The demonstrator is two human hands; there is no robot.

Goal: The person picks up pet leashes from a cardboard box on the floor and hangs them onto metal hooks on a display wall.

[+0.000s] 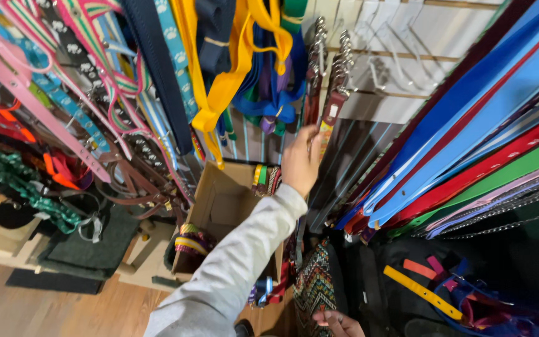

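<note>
A narrow strap [327, 125] hangs upright from a wall hook, dark red at the top with an orange-and-yellow tag (print too small to tell) lower down. A zigzag-patterned woven strap [315, 284] hangs lower, near the floor.

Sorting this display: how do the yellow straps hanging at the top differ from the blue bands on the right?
The yellow straps hang looped and knotted; the blue bands lie flat and straight. The yellow straps are narrower, the blue bands broad. The yellow straps hang left of the raised left hand, the blue bands to its right. Both are plain, single-coloured.
</note>
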